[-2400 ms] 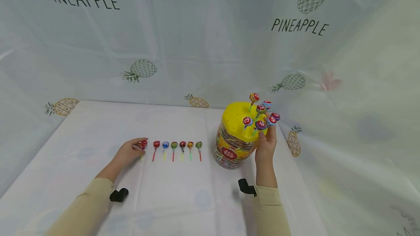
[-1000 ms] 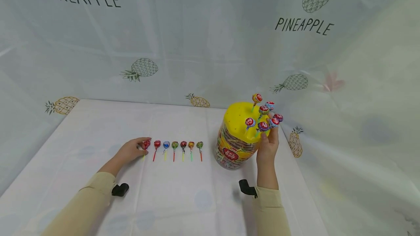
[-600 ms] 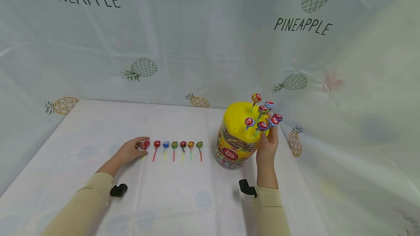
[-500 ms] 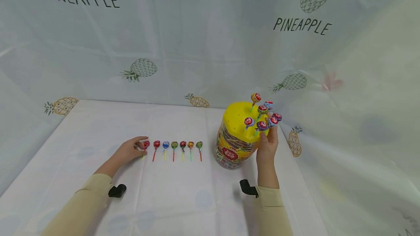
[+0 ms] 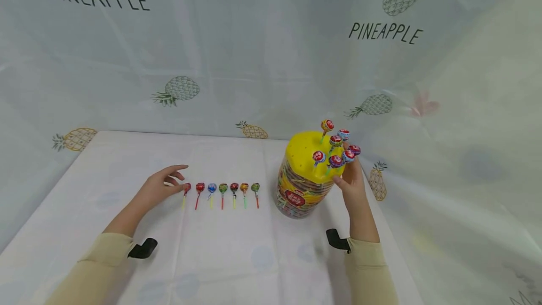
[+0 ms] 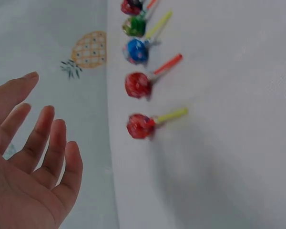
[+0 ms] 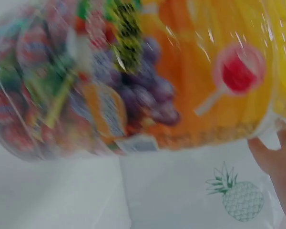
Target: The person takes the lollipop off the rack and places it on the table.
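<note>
A row of lollipops lies on the white-covered table. The leftmost is a red lollipop (image 5: pixel 187 187) with a yellow stick, also seen in the left wrist view as a red lollipop (image 6: pixel 140 126). Beside its head is my left hand (image 5: pixel 163 186), fingers spread and holding nothing; the left wrist view shows the hand (image 6: pixel 35 167) apart from the row. To the right stands a big clear candy jar (image 5: pixel 296 194) with a yellow lid (image 5: pixel 302 152). My right hand (image 5: pixel 353 182) touches the jar's upper right side, thumb in front; its other fingers are partly hidden by lollipops.
Several lollipops (image 5: pixel 319 156) stand upright in the lid, which has small holes on its left part. The row continues right to a green lollipop (image 5: pixel 255 187) near the jar. A pineapple-print sheet (image 5: pixel 254 60) hangs behind the table.
My left hand has let go of the leftmost red lollipop, its fingers opening and drawing back leftward. It was pinched earlier. My right wrist has swung right, with fingers still at the jar.
</note>
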A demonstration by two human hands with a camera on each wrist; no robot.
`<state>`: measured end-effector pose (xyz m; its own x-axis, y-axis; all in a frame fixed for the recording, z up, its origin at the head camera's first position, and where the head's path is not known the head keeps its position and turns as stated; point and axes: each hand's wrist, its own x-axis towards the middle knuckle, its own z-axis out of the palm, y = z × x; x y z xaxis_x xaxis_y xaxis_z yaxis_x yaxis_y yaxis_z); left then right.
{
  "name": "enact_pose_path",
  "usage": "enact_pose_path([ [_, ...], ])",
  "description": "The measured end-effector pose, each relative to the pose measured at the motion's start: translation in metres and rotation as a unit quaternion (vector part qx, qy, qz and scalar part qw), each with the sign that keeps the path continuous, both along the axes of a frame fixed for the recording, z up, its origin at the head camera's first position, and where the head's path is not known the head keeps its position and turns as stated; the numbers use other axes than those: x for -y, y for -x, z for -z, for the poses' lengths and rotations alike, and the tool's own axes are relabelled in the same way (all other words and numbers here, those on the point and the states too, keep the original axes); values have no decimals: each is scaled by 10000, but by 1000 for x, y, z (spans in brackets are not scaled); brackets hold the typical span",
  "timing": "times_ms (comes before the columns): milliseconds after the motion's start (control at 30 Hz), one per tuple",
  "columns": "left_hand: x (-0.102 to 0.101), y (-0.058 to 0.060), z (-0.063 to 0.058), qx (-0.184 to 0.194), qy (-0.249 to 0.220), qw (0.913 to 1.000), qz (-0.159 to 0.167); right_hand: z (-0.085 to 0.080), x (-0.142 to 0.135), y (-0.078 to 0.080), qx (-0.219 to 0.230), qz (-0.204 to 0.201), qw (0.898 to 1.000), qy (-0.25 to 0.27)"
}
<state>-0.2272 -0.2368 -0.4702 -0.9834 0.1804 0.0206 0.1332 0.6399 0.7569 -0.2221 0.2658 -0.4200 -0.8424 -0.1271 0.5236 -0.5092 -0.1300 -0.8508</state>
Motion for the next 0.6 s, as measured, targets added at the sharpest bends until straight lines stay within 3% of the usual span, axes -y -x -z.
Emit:
enact_pose_path([
  [167,-13,-4,-7,-130,-301,9993,182,-11,-12,9,193,-739,9961,-434],
  [333,-25,-7,-14,-246,-465,9983,264,-22,-24,25,633,-1350,9827,-1100],
  [600,-52,-6,-27,-418,-545,9953,679,-29,-33,40,1169,-1920,9692,-1008],
])
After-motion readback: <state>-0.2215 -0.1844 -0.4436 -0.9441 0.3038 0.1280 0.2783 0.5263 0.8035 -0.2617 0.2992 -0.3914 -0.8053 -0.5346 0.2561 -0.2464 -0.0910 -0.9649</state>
